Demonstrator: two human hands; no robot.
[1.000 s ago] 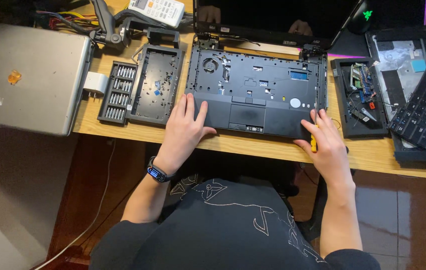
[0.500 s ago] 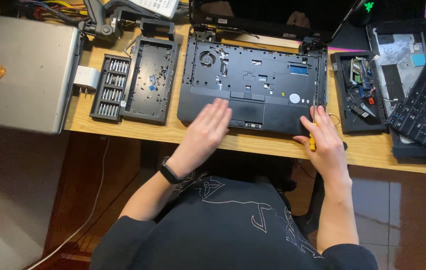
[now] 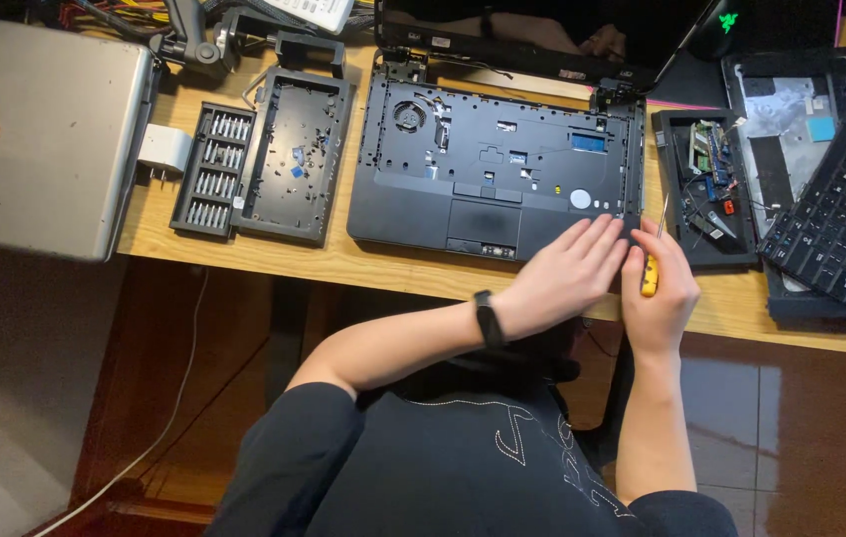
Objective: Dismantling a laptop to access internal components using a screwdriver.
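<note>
Wooden and crowded with parts, the surface [image 3: 373, 270] carries a black laptop base [image 3: 498, 174] with its keyboard removed, set at the centre of the head view. The right hand [image 3: 664, 288] sits at the base's 4 o'clock corner and is curled tight around a yellow-handled screwdriver [image 3: 651, 261], whose long axis runs almost straight from 6 to 12 o'clock; the thin shaft rises past the fingers and its tip ends level with the base's right edge, just beside it. Whether the tip is seated in a screw cannot be told at this size. The left hand [image 3: 564, 274] crosses in from 8 o'clock, fingers extended and close together, holding nothing; its fingertips [image 3: 610, 231] rest on the palm rest at the front right corner, just beside the right hand, a small white round patch [image 3: 580, 198] lying at 11 o'clock from them. Both hands thus converge on one corner, the right one nearer the tool tip, the left one nearer the base deck. At 9 o'clock of the base lie a black bottom cover [image 3: 296, 159] and a tray of bits [image 3: 211, 169], then a closed silver laptop [image 3: 40, 134]. At 3 o'clock sit a small open tray of components [image 3: 706, 189] and a detached keyboard [image 3: 841, 199].
</note>
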